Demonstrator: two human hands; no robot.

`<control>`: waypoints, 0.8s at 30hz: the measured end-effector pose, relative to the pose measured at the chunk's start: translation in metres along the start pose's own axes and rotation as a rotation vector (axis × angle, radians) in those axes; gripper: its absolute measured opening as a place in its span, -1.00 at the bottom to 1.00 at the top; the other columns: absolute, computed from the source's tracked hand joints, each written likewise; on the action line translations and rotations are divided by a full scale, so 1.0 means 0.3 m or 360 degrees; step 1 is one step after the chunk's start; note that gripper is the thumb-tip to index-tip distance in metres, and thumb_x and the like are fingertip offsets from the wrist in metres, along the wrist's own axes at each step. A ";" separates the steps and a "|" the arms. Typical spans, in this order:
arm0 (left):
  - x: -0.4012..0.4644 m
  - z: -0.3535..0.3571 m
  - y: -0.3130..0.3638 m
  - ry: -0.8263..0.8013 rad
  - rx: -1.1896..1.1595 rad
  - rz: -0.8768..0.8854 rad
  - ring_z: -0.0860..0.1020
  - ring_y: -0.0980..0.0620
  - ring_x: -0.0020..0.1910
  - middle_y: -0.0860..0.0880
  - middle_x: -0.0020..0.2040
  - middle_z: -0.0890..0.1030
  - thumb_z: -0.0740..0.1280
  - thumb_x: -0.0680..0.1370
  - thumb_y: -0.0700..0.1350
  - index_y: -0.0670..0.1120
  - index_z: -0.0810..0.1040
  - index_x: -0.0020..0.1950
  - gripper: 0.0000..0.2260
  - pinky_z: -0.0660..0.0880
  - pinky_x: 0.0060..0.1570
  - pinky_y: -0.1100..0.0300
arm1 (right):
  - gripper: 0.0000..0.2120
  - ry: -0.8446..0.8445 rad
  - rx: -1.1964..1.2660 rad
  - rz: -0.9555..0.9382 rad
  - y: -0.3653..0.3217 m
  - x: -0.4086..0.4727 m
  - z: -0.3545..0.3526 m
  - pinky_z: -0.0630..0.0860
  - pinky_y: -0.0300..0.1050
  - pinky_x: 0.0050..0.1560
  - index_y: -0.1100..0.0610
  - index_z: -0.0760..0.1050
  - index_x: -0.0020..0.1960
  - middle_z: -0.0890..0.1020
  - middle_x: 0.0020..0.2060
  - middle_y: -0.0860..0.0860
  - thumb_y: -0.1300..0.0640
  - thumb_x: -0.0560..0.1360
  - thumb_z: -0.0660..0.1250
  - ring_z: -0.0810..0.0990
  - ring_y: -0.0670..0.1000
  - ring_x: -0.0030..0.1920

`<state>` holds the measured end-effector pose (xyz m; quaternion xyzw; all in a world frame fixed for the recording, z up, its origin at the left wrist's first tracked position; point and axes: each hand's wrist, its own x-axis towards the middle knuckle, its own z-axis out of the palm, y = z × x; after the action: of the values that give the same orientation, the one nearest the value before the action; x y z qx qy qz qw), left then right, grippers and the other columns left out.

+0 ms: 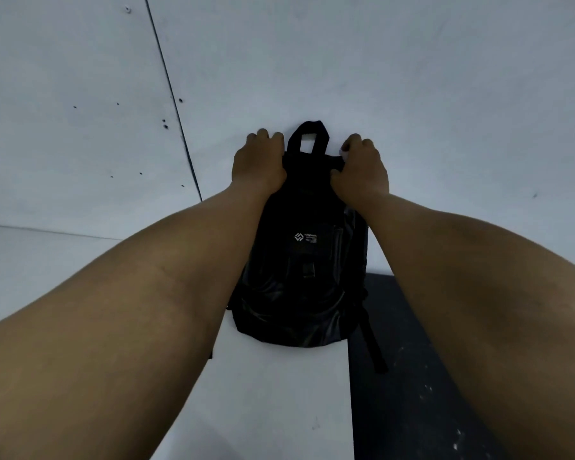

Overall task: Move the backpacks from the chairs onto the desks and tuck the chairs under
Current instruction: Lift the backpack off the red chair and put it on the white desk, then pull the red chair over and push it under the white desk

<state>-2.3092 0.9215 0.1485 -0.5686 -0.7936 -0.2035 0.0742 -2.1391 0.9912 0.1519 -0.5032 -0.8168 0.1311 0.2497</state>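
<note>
A black backpack [299, 277] with a small white logo lies flat on a white desk [279, 403], its top carry loop pointing away from me. My left hand [258, 161] grips the top left corner of the backpack. At the top right corner, my right hand [362, 169] grips the fabric beside the loop. A black strap hangs off the desk's right edge. No chair is in view.
The desk top ends on the right at a dark floor [412, 376] speckled with white marks. A white wall [379, 78] with a dark seam and small holes rises behind the desk. Another white surface [30, 267] adjoins on the left.
</note>
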 end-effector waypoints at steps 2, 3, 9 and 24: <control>-0.020 -0.021 0.015 -0.0050 -0.0010 0.0033 0.45 -0.18 0.12 -0.17 0.10 0.49 0.25 0.49 -0.22 -0.14 0.48 0.13 -0.78 0.47 -0.04 -0.04 | -0.65 0.0009 0.0002 -0.0031 -0.019 -0.017 -0.014 0.50 0.04 -0.03 0.17 0.39 0.21 0.45 0.16 0.14 0.20 0.45 0.34 0.48 0.14 0.13; -0.028 -0.032 0.023 -0.0072 -0.0011 0.0051 0.45 -0.18 0.12 -0.16 0.10 0.49 0.25 0.49 -0.21 -0.13 0.49 0.12 -0.79 0.47 -0.04 -0.03 | -0.66 0.0006 0.0001 -0.0045 -0.029 -0.026 -0.021 0.49 0.02 -0.03 0.18 0.39 0.22 0.45 0.17 0.14 0.20 0.46 0.33 0.48 0.14 0.13; -0.130 -0.082 0.063 -0.0194 -0.0071 0.0144 0.54 -0.13 0.02 -0.13 0.05 0.56 0.28 0.52 -0.15 -0.13 0.55 0.07 -0.84 0.51 -0.04 0.02 | -0.77 -0.0079 0.0063 -0.0109 -0.091 -0.123 -0.044 0.45 -0.07 -0.06 0.17 0.45 0.11 0.53 0.07 0.11 0.14 0.48 0.34 0.52 0.10 0.03; -0.975 0.187 0.045 -0.1428 -0.0101 -0.0102 0.51 -0.15 0.25 -0.18 0.27 0.55 0.25 0.61 -0.07 -0.19 0.53 0.29 -0.69 0.42 0.28 0.00 | -0.62 -0.1419 -0.0341 0.0046 0.134 -0.896 0.346 0.50 0.01 0.22 0.23 0.52 0.28 0.57 0.22 0.18 0.01 0.58 0.27 0.55 0.19 0.19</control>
<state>-2.1901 0.6928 -0.0013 -0.5778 -0.7578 0.0368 -0.3010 -2.0655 0.7748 -0.0282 -0.4320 -0.8464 0.2531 -0.1815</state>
